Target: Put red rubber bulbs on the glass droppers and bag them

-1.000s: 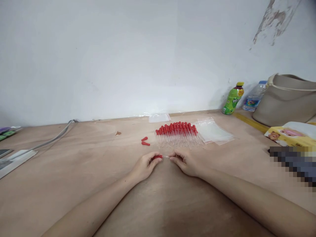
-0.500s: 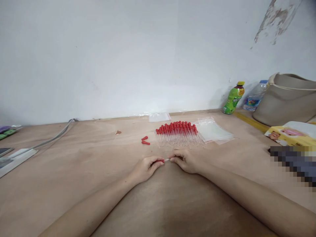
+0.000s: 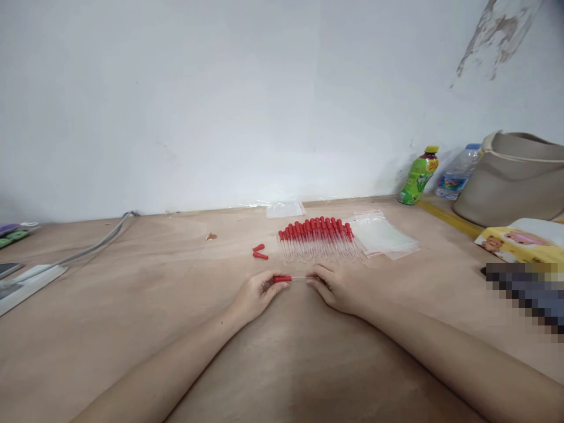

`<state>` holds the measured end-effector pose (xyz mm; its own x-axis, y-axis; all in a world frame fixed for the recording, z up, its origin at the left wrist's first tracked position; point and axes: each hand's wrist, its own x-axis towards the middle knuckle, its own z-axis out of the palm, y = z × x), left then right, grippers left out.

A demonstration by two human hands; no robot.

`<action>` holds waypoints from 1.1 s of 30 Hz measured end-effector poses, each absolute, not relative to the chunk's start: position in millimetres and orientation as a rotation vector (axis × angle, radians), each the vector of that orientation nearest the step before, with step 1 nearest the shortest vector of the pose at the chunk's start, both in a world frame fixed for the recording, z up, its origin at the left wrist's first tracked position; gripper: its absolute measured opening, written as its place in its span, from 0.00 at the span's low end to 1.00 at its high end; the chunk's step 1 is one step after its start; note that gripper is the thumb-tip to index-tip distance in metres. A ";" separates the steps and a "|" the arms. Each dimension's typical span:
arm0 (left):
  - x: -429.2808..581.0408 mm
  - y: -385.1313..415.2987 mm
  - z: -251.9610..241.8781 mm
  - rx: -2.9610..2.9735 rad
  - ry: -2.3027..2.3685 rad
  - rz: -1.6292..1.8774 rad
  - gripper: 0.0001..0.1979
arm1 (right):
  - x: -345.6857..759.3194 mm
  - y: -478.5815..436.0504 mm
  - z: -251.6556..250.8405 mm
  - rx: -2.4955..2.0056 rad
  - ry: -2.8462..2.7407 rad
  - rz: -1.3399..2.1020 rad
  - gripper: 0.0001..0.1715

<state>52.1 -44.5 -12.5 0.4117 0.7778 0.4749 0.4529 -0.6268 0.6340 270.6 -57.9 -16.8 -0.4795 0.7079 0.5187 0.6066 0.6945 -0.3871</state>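
Note:
Between its thumb and fingers, my left hand [image 3: 261, 292] pinches a red rubber bulb [image 3: 282, 279]. A thin clear tube [image 3: 299, 278] runs rightward from the bulb, and its other end is pinched by my right hand [image 3: 331, 286]. Bulb and tube lie in one level line. Beyond my hands, a fanned row of clear droppers with red bulbs [image 3: 319, 226] lies on the table [image 3: 154, 294]. Two loose red bulbs, one [image 3: 258, 248] behind the other [image 3: 260, 256], rest left of the row.
Clear plastic bags [image 3: 383, 234] lie right of the droppers, another [image 3: 285, 210] by the wall. At right stand a green bottle [image 3: 415, 179], a water bottle [image 3: 456, 173] and a beige bin [image 3: 511, 182], near a yellow packet [image 3: 515, 244]. A grey cable [image 3: 99, 244] crosses the left.
My hands have moved slightly up and a little apart. More of the red bulb and of the clear tube shows between them, and the tube is now level.

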 end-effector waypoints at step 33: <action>51.7 -49.6 -15.6 2.275 1.028 0.753 0.12 | 258.0 -62.5 -23.4 -0.996 -2.311 0.017 0.16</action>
